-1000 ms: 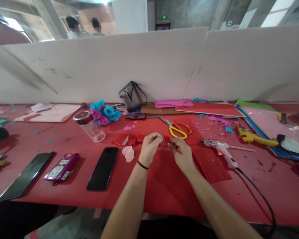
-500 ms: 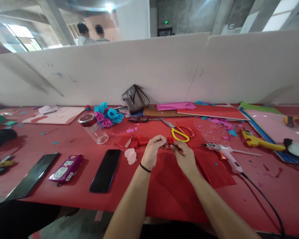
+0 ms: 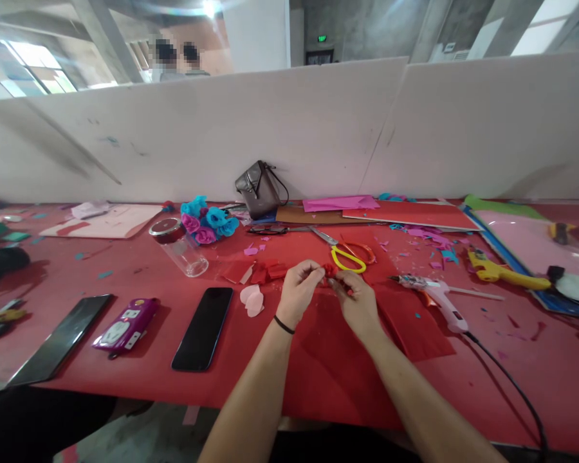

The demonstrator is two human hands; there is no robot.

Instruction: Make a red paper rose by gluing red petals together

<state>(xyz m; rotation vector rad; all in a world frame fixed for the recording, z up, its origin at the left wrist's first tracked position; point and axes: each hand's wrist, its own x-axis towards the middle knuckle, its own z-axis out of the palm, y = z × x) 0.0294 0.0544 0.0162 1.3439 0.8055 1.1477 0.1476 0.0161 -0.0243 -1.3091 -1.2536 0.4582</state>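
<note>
Between my two hands is a small red crumpled paper flower (image 3: 329,270), pinched over the red tabletop. My left hand (image 3: 296,292) is closed on its left side with thumb and forefinger together. From the right, my right hand (image 3: 359,302) pinches its lower edge; the fingers partly hide it. Scissors with yellow handles (image 3: 350,262) lie just beyond my right hand. Red paper pieces (image 3: 265,271) and pale pink petal-shaped cutouts (image 3: 252,300) are left of my left hand. A folded red paper sheet (image 3: 422,328) lies to the right of my right wrist.
A corded pink glue gun (image 3: 446,302) and a yellow one (image 3: 506,275) lie at right. Leftward are a phone (image 3: 202,329), a purple device (image 3: 127,326), a clear jar (image 3: 181,247) and blue and pink paper flowers (image 3: 210,222). A bag (image 3: 259,191) leans on the white partition (image 3: 197,141).
Both hands stay in nearly the same place, with small finger shifts around the red paper flower. The whole view has moved slightly.
</note>
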